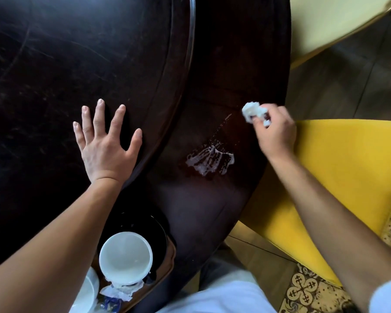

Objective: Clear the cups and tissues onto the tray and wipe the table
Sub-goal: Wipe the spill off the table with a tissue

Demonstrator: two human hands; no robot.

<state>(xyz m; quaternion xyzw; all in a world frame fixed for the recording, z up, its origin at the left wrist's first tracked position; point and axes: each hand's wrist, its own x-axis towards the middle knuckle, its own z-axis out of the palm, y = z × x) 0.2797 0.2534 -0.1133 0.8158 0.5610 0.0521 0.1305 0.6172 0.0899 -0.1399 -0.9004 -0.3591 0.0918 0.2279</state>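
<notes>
Step in hand, by my reading: wiping the bench. The right hand (274,129) is gripping a crumpled white tissue (253,111), fingers curled and pinching the wad, near the bench (224,64) edge, just beside the yellow chair (348,177). Whether the wad is touching the surface, I cannot tell. The left hand (104,141) is lying flat on the raised inner disc (77,64), fingers spread, apparently bracing.

A foamy white smear (210,162) is sitting on the outer ring, between the two hands, with a thin trail of droplets running from it toward the tissue.

The tray (165,263), at the near edge, is carrying a white cup (125,257), the rim of a second cup (86,292) and crumpled tissues (122,292).

To wipe well: press the wad flat, pull strokes inward over the smear, gather the foam rather than spreading it, turn to a dry face. Risk: a small, wet wad may only streak.
</notes>
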